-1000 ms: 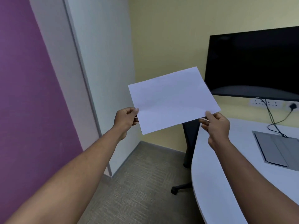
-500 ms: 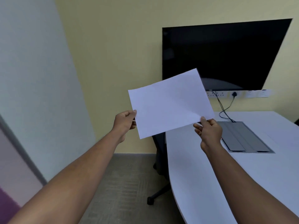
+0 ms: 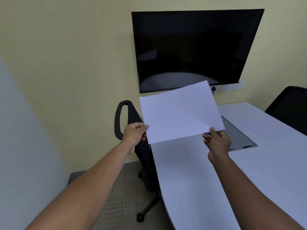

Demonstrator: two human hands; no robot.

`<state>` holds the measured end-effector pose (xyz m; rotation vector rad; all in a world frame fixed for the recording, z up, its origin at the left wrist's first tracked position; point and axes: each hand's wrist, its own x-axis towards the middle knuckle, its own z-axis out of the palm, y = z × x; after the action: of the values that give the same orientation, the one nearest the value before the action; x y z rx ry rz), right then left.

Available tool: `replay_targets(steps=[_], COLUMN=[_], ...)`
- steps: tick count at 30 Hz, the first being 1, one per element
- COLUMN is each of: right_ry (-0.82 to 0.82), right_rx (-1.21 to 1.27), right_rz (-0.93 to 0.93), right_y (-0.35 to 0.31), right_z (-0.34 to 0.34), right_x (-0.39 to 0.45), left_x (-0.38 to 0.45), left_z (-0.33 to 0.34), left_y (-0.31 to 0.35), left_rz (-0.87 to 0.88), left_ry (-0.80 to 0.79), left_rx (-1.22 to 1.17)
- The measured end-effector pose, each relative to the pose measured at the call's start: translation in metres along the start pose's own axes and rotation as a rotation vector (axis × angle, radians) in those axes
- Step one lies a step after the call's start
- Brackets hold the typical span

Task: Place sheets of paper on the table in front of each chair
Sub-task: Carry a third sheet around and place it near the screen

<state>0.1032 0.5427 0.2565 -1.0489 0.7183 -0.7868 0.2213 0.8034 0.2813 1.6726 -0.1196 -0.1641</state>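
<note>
Head view. Both hands gripped one sheet of paper (image 3: 181,112) in the air above the near-left end of the surface (image 3: 249,171): the left hand (image 3: 135,134) pinched the sheet's corner at 7 o'clock, and the right hand (image 3: 216,143) pinched the edge toward 5 o'clock, thumb on top and fingers curled beneath. The sheet was not yet laid down. It hung tilted over the place in front of the left chair (image 3: 132,130), which stood pushed against the surface's curved edge at 9 o'clock of the sheet. A second chair (image 3: 289,107) appeared at 3 o'clock; a faint rectangular outline on the surface before it may have been a sheet already placed, though this could not be confirmed. By that reading the task was partly done, with at least this placement left. The paper was thin, matte, plain white and flat, with only a slight bow. The surface was smooth and pale, with a rounded end and a grey recessed cable panel (image 3: 235,135). The chairs were black, with a looped armrest and castor base. A glossy dark screen (image 3: 196,48) hung on the yellow wall at 12 o'clock.
</note>
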Motion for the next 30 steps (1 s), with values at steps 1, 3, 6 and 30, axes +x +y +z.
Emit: replay_targets(steps=[1,3,6,30], right_ry=[0.015,0.038,0.056,0.197], right_rx=[-0.007,-0.021,-0.048,-0.416], right_rz=[0.004,0.011,0.031,0.284], right_y=[0.004,0.013,0.028,0.234], right_z=[0.001,0.005,0.015,0.021], right_x=[0.012,0.040,0.084,0.254], left_x=[0.010,0.032,0.068,0.229], left_z=[0.009,0.028,0.052,0.157], left_y=[-0.007,-0.021,-0.045,-0.241], left_rz=[-0.015,-0.051,-0.127,-0.506], left_ry=[-0.006,-0.021,-0.026,0.284], left_rx=[-0.003,-0.009,-0.011,0.163])
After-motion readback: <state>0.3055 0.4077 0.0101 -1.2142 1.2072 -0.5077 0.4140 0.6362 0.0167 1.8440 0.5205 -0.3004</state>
